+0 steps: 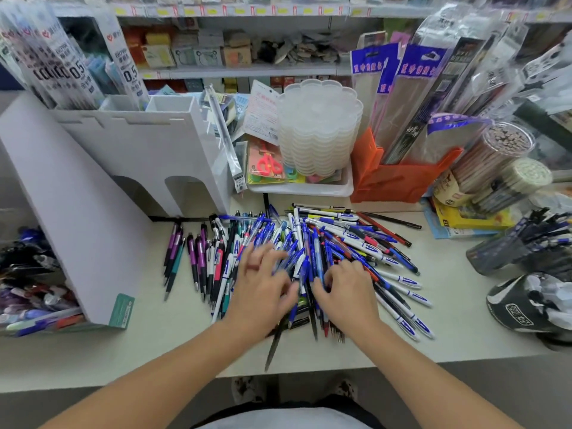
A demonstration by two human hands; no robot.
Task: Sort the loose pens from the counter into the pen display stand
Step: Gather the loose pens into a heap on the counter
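While both forearms reach in from the near edge of the counter (464,320), the two hands sit on top of the pile of loose pens (309,252) at its near-centre. Left hand (263,292): palm down, fingers spread and blurred, resting across blue and white pens; whether any pen is pinched cannot be told. Right hand (346,292): fingers curled down into the pile, tips among blue pens just beside the left hand; a firm hold on any one pen cannot be confirmed. Pens fan out from under both hands, with a looser row of purple pens (198,255) to the left and red and black ones to the far right. Beyond the pile's left side stands the white pen display stand (139,150), touching the counter, well apart from both hands. Behind the pile sit a white tray (309,188) bearing stacked clear lids (318,131), and an orange holder (399,178). Shelving (247,69) lies farthest.
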